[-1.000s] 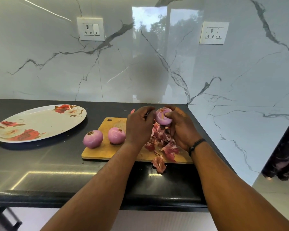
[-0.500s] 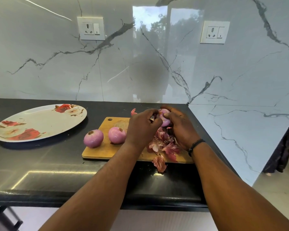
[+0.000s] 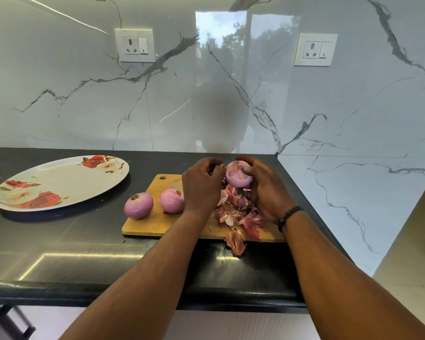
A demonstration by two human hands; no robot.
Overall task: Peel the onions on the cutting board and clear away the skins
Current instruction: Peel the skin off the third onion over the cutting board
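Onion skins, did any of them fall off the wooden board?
Yes, one. A piece of onion skin hangs over the front edge of the cutting board onto the black counter. The rest sit in a pile on the board, under the hands. Nothing else looks odd.

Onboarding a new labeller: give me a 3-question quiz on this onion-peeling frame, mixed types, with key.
1. Multiple choice: where is the onion that is off the cutting board?
A. on the plate
B. in the right hand
C. on the counter

2. True or false: all the loose skins lie on the board.

3. Fill in: besides the held onion, ___ onions rest on the board.

Key
1. B. The right hand cups it above the skins, with the left hand close beside it; the plate holds no onion.
2. False. One skin piece lies over the board's front edge on the counter.
3. Two: the left onion and the middle onion.
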